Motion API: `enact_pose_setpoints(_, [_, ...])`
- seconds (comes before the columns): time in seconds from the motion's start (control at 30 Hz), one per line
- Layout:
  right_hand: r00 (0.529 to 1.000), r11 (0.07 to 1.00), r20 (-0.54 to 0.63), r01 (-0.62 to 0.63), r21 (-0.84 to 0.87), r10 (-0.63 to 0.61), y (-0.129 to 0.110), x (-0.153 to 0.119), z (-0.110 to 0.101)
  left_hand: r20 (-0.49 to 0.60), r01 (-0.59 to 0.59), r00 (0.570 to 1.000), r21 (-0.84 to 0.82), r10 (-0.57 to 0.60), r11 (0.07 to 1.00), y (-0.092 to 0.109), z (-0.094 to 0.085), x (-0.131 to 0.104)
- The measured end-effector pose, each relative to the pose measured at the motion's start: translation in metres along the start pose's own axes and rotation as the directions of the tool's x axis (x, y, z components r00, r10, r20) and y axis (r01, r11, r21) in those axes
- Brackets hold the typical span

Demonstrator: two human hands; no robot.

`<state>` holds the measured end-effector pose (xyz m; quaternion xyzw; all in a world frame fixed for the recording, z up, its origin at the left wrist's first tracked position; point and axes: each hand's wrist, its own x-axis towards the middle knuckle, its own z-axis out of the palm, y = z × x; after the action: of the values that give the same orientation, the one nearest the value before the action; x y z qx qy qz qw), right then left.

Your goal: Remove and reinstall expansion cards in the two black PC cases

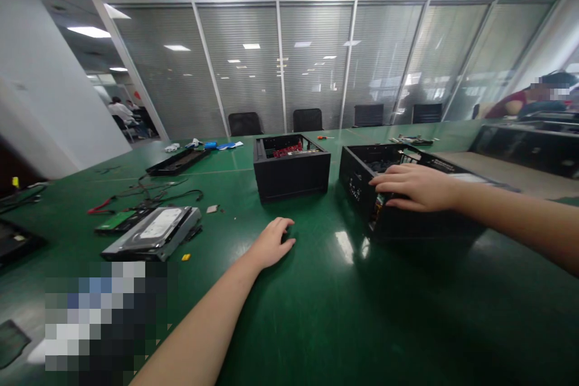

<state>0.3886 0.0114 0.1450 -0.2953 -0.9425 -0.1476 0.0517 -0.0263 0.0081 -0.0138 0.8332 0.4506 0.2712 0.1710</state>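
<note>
My left hand [274, 242] hovers over or rests on the green table, with its fingers loosely curved, thumb apart and nothing in it. Over the near corner of a black open-topped computer case [423, 226] lies my right hand [414, 188]. Its fingers and thumb are on the case's edge near the ported panel; what the fingertips touch inside is partly hidden. Dark parts and a few coloured wires show inside this case. A second black computer case [292, 178], with a red board visible inside, stands beyond my left hand.
Left on the table [298, 325] are a silver hard drive [160, 226], a green circuit board [122, 221], cables [167, 194], a yellow piece [186, 257] and a black tray-like panel [178, 161]. A screwdriver [323, 137] lies behind the cases. Another person [515, 102] sits far right, near another case [525, 148].
</note>
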Motion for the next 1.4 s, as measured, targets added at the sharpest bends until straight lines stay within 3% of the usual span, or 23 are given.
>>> enact_pose_setpoints(0.07, [1.0, 0.998, -0.01, -0.023, -0.058, 0.022, 0.033, -0.01, 0.015, -0.01, 0.004, 1.0, 0.003, -0.004, 1.0, -0.001, 0.0, 0.001])
enact_pose_setpoints(0.2, [0.969, 0.954, -0.137, -0.23, -0.192, 0.206, 0.073, -0.025, 0.05, -0.022, 0.005, 1.0, 0.021, -0.004, 1.0, -0.005, 0.002, 0.003])
enact_pose_setpoints(0.3, [0.942, 0.924, -0.218, -0.304, -0.233, 0.254, 0.074, -0.026, 0.067, -0.026, 0.003, 1.0, 0.036, -0.002, 0.999, -0.007, 0.005, 0.005])
enact_pose_setpoints(0.4, [0.932, 0.912, -0.254, -0.322, -0.255, 0.258, 0.059, -0.013, 0.069, -0.023, 0.002, 1.0, 0.046, -0.001, 0.999, -0.006, 0.006, 0.006])
enact_pose_setpoints(0.53, [0.948, 0.922, -0.209, -0.289, -0.257, 0.239, 0.032, 0.039, 0.057, -0.028, 0.006, 1.0, 0.058, -0.004, 0.998, -0.003, 0.006, 0.005])
enact_pose_setpoints(0.7, [0.95, 0.949, -0.155, -0.291, -0.118, 0.272, 0.002, 0.142, 0.045, -0.028, 0.007, 1.0, 0.069, -0.005, 0.998, -0.001, 0.004, 0.004])
enact_pose_setpoints(0.83, [0.887, 0.894, -0.147, -0.447, -0.027, 0.439, 0.0, 0.207, 0.054, -0.022, 0.014, 1.0, 0.058, -0.013, 0.998, -0.002, 0.003, 0.005])
enact_pose_setpoints(0.93, [0.842, 0.844, -0.092, -0.535, -0.016, 0.532, 0.01, 0.231, 0.068, -0.032, 0.014, 0.999, 0.035, -0.013, 0.999, -0.003, 0.004, 0.005])
enact_pose_setpoints(1.13, [0.826, 0.826, -0.085, -0.561, -0.044, 0.557, 0.023, 0.246, 0.077, -0.136, 0.022, 0.99, -0.07, -0.031, 0.997, -0.001, 0.006, 0.005])
enact_pose_setpoints(1.2, [0.831, 0.833, -0.126, -0.55, -0.05, 0.541, 0.023, 0.244, 0.076, -0.272, 0.07, 0.957, -0.12, -0.101, 0.99, -0.004, 0.002, 0.006])
enact_pose_setpoints(1.23, [0.838, 0.842, -0.151, -0.537, -0.05, 0.525, 0.022, 0.241, 0.076, -0.366, 0.106, 0.918, -0.149, -0.154, 0.983, -0.007, -0.002, 0.007])
enact_pose_setpoints(1.27, [0.842, 0.85, -0.172, -0.525, -0.048, 0.511, 0.02, 0.236, 0.076, -0.466, 0.144, 0.858, -0.182, -0.215, 0.973, -0.012, -0.006, 0.008])
enact_pose_setpoints(1.33, [0.848, 0.86, -0.195, -0.508, -0.037, 0.492, 0.015, 0.223, 0.077, -0.634, 0.209, 0.7, -0.257, -0.328, 0.943, -0.023, -0.015, 0.009])
enact_pose_setpoints(1.4, [0.843, 0.861, -0.215, -0.508, -0.017, 0.493, 0.008, 0.208, 0.077, -0.721, 0.244, 0.562, -0.324, -0.405, 0.914, -0.036, -0.023, 0.01])
